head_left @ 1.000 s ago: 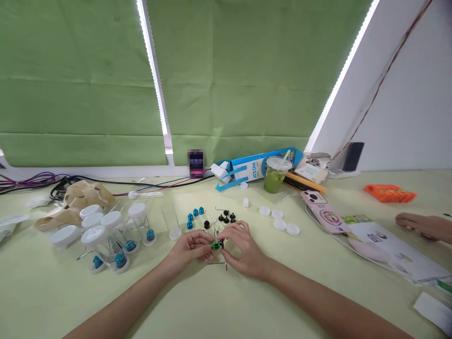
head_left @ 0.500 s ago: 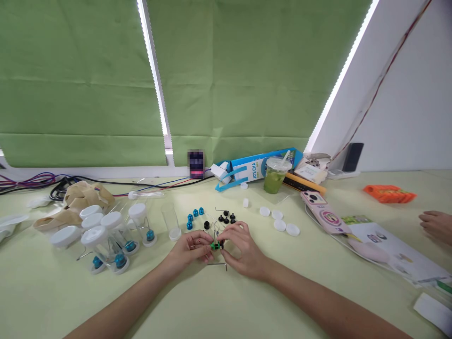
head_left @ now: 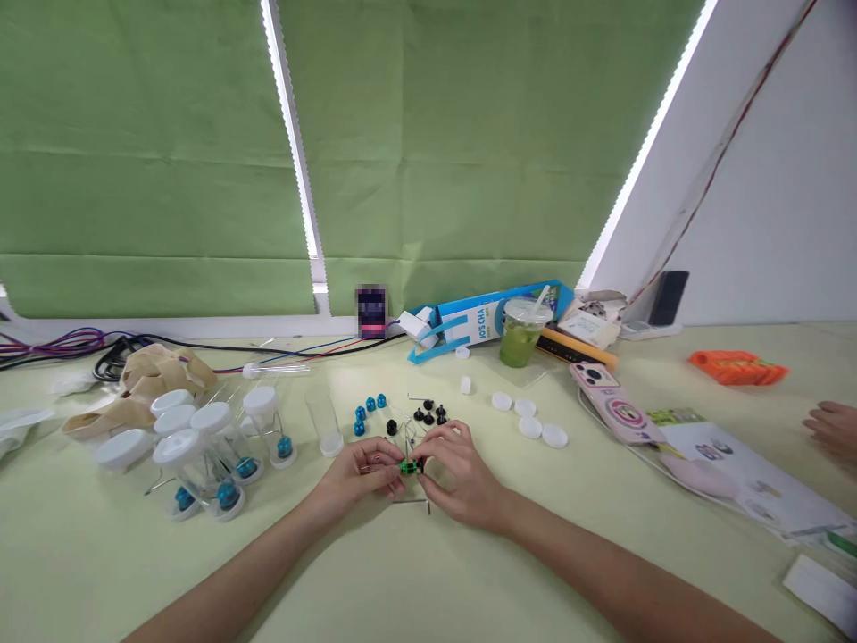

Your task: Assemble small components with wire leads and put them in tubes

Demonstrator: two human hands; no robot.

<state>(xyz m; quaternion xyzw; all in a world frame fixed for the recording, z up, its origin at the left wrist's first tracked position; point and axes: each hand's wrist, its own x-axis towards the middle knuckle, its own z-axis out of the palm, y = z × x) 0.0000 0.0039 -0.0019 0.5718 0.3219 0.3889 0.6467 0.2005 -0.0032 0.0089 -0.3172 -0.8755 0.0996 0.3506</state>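
Both my hands meet at the middle of the pale green table (head_left: 402,580). My left hand (head_left: 358,473) and my right hand (head_left: 459,473) pinch a small green and black part (head_left: 408,465) between their fingertips. A thin metal hex key (head_left: 411,502) lies on the table just under them. Behind the hands lie several small blue knobs (head_left: 368,409) and several small black knobs (head_left: 428,413). A clear tube (head_left: 325,418) stands left of the blue knobs.
Several white-capped clear vials (head_left: 214,446) stand at the left beside a tan cloth (head_left: 151,375). White caps (head_left: 532,421), a green drink cup (head_left: 523,332), a blue box (head_left: 482,321), a pink phone (head_left: 612,397), leaflets (head_left: 743,473) and another person's hand (head_left: 834,429) are at the right.
My hands have stayed on the small green part with only slight finger movement. The other person's hand at the right has drawn back toward the frame edge.
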